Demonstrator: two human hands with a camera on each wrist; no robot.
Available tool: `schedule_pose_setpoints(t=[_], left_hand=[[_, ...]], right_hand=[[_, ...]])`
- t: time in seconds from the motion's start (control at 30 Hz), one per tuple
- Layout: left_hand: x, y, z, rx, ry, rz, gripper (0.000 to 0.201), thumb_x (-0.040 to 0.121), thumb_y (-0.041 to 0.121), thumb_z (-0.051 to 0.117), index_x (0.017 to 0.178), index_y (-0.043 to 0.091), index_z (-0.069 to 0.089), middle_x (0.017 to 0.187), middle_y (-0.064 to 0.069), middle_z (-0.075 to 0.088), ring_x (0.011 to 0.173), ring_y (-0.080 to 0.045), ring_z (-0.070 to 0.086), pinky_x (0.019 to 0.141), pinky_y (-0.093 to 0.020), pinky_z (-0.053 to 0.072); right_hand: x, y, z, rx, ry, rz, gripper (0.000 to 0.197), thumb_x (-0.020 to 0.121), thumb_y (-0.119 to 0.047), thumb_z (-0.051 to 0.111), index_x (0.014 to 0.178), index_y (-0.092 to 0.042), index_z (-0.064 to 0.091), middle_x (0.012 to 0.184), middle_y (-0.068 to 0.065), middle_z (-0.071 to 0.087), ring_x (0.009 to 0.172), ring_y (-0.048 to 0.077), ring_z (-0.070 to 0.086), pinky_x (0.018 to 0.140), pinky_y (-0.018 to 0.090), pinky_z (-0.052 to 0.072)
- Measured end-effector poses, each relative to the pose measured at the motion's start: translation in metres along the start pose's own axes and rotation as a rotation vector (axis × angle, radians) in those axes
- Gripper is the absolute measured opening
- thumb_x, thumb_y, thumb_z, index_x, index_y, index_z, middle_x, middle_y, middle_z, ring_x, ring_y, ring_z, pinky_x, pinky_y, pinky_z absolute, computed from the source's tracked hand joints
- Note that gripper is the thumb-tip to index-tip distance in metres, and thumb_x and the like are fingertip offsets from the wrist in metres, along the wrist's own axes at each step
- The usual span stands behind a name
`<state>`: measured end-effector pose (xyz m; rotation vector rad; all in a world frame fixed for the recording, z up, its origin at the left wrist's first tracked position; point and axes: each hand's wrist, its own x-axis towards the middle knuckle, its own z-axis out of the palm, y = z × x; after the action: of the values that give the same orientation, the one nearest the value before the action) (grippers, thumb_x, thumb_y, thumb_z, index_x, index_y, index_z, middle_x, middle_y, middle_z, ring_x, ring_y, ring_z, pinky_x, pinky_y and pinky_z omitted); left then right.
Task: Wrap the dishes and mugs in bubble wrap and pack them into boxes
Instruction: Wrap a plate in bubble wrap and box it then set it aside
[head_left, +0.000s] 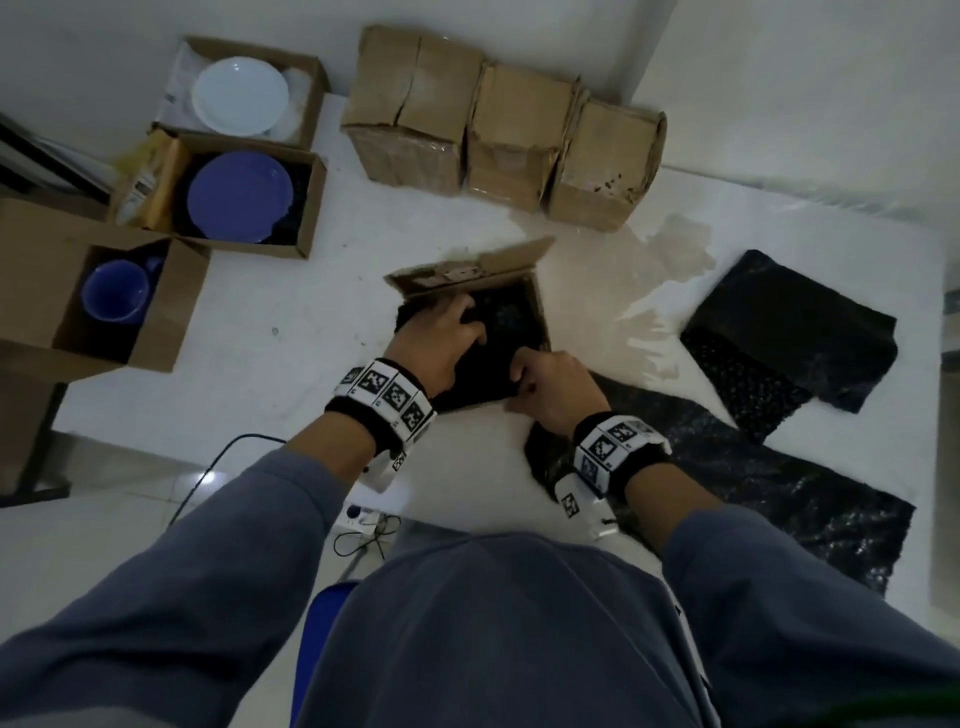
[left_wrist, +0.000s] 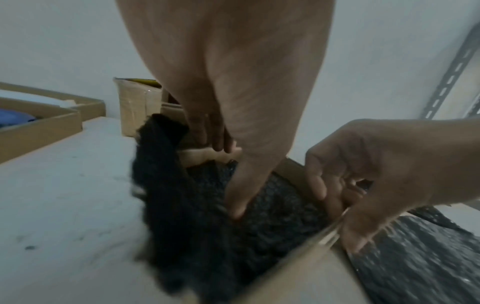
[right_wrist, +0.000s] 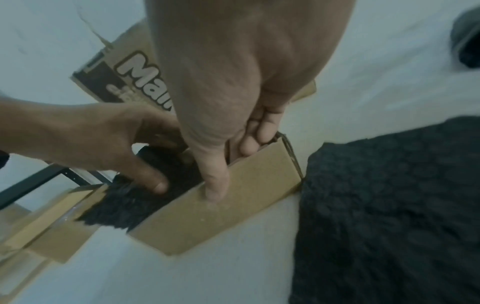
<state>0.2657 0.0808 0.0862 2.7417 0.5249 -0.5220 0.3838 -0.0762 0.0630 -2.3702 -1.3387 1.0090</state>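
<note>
Firmly, the left hand (head_left: 441, 340) presses with spread fingers on the black bubble-wrapped bundle (head_left: 501, 322), which sits inside the open box (head_left: 467, 270) at mid-table. The right hand (head_left: 553, 387) pinches the box's near wall, thumb outside. To do this well, I would steady that wall and tuck in the wrap spilling over the left edge.

Open cardboard box (head_left: 540, 306) on table, black bubble-wrapped bundle (head_left: 498, 332) inside, wrap spilling over left edge
</note>
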Motion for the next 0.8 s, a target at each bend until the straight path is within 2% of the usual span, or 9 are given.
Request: schedule_pose_setpoints(t=[0.1,0.17,0.23,0.37,0.5,0.57,0.63,0.73,0.8], left_hand=[[-0.013,0.014,0.012,-0.044,0.05,-0.025,0.041,0.086,0.014,0.06,0.127,0.017,0.06,0.125,-0.009,0.052,0.115,-0.029,0.051,0.09,-0.038,0.045],[-0.025,0.024,0.025,-0.115,-0.004,-0.065,0.048,0.088,0.028,0.06,0.135,0.019,0.054,0.122,-0.008,0.055,0.114,-0.028,0.052,0.089,-0.037,0.044],[-0.037,0.029,0.039,-0.104,-0.06,-0.074,0.058,0.088,0.035,0.062,0.142,0.021,0.047,0.125,-0.007,0.054,0.116,-0.026,0.05,0.091,-0.037,0.043],[-0.049,0.034,0.052,-0.068,0.016,-0.103,0.044,0.091,0.012,0.055,0.133,0.026,0.058,0.119,-0.002,0.059,0.112,-0.024,0.053,0.088,-0.036,0.042],[-0.056,0.024,0.05,-0.079,0.068,-0.132,0.041,0.087,-0.003,0.056,0.116,0.022,0.069,0.116,-0.003,0.06,0.111,-0.024,0.053,0.082,-0.037,0.048],[-0.059,0.015,0.049,-0.074,0.105,-0.157,0.04,0.088,-0.007,0.054,0.113,0.018,0.072,0.117,-0.006,0.057,0.111,-0.027,0.05,0.082,-0.039,0.048],[-0.06,0.009,0.047,-0.063,0.143,-0.187,0.038,0.088,-0.006,0.053,0.111,0.018,0.073,0.117,-0.008,0.056,0.109,-0.028,0.049,0.082,-0.039,0.045],[-0.059,0.016,0.046,-0.104,0.249,-0.161,0.032,0.08,-0.003,0.06,0.103,0.013,0.075,0.108,-0.012,0.059,0.098,-0.033,0.055,0.076,-0.041,0.048],[-0.056,0.031,0.05,-0.229,0.327,-0.176,0.03,0.078,-0.001,0.062,0.105,0.009,0.073,0.105,-0.015,0.059,0.094,-0.035,0.058,0.071,-0.04,0.052]], right_hand=[[-0.008,-0.003,0.014,0.146,0.031,-0.09,0.021,0.074,-0.014,0.076,0.09,-0.016,0.062,0.078,0.001,0.071,0.073,0.021,0.066,0.068,0.033,0.053],[-0.009,0.001,0.012,0.131,0.115,-0.127,0.015,0.075,-0.014,0.068,0.089,-0.016,0.064,0.081,0.002,0.069,0.076,0.023,0.065,0.068,0.034,0.053],[-0.007,0.01,0.003,0.052,0.193,-0.11,0.019,0.075,-0.015,0.067,0.093,-0.015,0.066,0.091,0.005,0.065,0.086,0.024,0.059,0.071,0.035,0.05],[0.0,0.016,-0.013,-0.151,0.103,-0.168,0.031,0.079,-0.015,0.066,0.109,-0.012,0.071,0.102,0.009,0.064,0.099,0.031,0.058,0.086,0.041,0.05],[0.002,0.005,-0.016,-0.065,0.003,-0.074,0.025,0.086,-0.02,0.061,0.107,-0.016,0.075,0.107,0.01,0.071,0.101,0.03,0.063,0.09,0.039,0.053],[0.004,0.002,-0.017,-0.015,-0.095,-0.035,0.034,0.088,-0.025,0.062,0.121,-0.02,0.069,0.117,0.008,0.069,0.105,0.027,0.063,0.093,0.033,0.051],[0.006,-0.002,-0.015,0.044,-0.167,-0.044,0.053,0.089,-0.031,0.063,0.141,-0.025,0.051,0.117,0.006,0.068,0.106,0.023,0.064,0.095,0.031,0.05],[0.009,-0.009,-0.011,0.195,-0.016,-0.104,0.069,0.086,-0.03,0.065,0.149,-0.031,0.035,0.109,-0.001,0.065,0.097,0.018,0.063,0.092,0.035,0.052],[0.011,-0.013,-0.012,0.24,0.095,-0.135,0.072,0.084,-0.027,0.066,0.149,-0.029,0.034,0.12,0.001,0.059,0.103,0.017,0.059,0.094,0.036,0.051]])
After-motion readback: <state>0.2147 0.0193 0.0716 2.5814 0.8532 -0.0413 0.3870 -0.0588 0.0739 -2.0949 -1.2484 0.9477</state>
